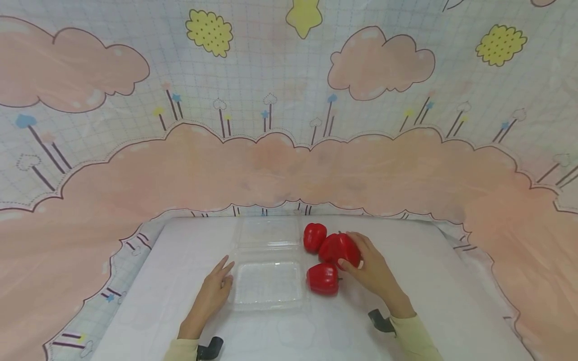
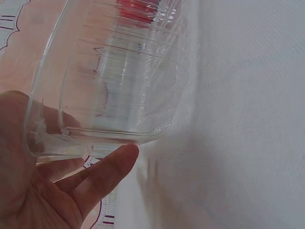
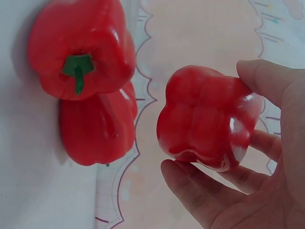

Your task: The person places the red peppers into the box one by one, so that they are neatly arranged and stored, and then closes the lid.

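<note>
My right hand (image 1: 372, 271) holds a glossy red bell pepper (image 1: 339, 249), thumb on one side and fingers on the other. In the right wrist view its lobed underside faces the camera, raised off the table. Two more red bell peppers are close by: one (image 1: 314, 237) behind to the left, another (image 1: 322, 279) on its side in front, with a green stem. To their left lies a clear plastic clamshell box (image 1: 268, 307), its lid (image 1: 269, 223) folded back. My left hand (image 1: 212, 291) is at the box's left side, a straight fingertip (image 2: 128, 153) against its wall.
A white cloth covers the table (image 1: 167, 281). Behind and at both sides stands a patterned fabric backdrop (image 1: 289, 170) with clouds and stars. Both wrists carry small black mounts (image 1: 381, 321) over pale sleeves.
</note>
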`<state>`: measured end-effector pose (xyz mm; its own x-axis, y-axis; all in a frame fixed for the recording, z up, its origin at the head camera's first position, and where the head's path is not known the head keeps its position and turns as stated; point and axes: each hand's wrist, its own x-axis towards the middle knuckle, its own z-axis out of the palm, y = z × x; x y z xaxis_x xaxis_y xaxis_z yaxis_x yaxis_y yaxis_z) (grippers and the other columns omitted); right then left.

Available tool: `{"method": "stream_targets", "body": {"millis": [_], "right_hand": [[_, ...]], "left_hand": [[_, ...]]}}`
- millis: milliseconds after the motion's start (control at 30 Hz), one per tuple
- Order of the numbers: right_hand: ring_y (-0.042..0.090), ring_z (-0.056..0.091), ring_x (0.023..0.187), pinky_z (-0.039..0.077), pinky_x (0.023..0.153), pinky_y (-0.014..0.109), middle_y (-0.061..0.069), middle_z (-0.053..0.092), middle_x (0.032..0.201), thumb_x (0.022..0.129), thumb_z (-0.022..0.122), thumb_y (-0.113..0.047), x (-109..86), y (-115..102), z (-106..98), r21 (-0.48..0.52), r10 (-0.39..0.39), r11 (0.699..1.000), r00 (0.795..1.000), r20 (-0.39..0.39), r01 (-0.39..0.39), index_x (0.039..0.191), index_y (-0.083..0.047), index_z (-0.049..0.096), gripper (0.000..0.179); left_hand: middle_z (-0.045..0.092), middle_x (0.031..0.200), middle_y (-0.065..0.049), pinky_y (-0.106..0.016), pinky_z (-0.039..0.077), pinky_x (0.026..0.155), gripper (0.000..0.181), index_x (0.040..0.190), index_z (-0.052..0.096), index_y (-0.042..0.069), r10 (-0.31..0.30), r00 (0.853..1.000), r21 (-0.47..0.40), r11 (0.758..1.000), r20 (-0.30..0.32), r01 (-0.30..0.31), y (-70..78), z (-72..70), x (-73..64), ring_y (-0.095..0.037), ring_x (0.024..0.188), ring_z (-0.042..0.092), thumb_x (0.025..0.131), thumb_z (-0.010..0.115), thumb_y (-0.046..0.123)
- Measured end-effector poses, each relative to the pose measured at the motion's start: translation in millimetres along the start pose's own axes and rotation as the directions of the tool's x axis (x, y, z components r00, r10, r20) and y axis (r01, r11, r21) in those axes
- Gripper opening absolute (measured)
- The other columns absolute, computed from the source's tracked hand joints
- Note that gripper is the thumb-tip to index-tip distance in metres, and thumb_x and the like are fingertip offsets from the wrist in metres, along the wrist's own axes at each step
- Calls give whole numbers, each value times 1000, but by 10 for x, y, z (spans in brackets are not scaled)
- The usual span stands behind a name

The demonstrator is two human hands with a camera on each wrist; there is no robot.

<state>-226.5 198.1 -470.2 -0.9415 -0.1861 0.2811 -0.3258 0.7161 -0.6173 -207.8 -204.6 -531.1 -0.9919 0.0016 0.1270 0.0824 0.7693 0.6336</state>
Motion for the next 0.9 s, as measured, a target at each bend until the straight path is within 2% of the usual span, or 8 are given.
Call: {"method": "stream_targets", "body": {"millis": [267,600,900], "right_hand": [[35,48,132,58,89,51,10,43,149,80,80,-30,11,-53,7,7,1,1000,1000,0,-1,148,-22,38,80],[34,49,131,58,89,50,8,44,148,81,80,-30,17,-75,34,2,-8,1000,1000,-8,8,148,-23,39,79],[34,50,131,58,89,49,8,44,149,82,79,-32,22,-89,58,1,-21,1000,1000,-3,21,149,-24,38,79]], "left_hand": [[33,157,-21,-52,53,95,43,141,50,-2,1,1000,-4,1000,-5,-1,2,2,0,-42,125,56,99,50,11],[33,158,-19,-54,51,98,44,142,49,0,-20,1000,-16,1000,5,20,2,9,2,-43,130,52,100,50,12],[33,158,-21,-53,53,95,44,141,49,-1,-1,1000,-10,1000,-1,1,-1,-1,-10,-44,126,55,99,50,12]]}}
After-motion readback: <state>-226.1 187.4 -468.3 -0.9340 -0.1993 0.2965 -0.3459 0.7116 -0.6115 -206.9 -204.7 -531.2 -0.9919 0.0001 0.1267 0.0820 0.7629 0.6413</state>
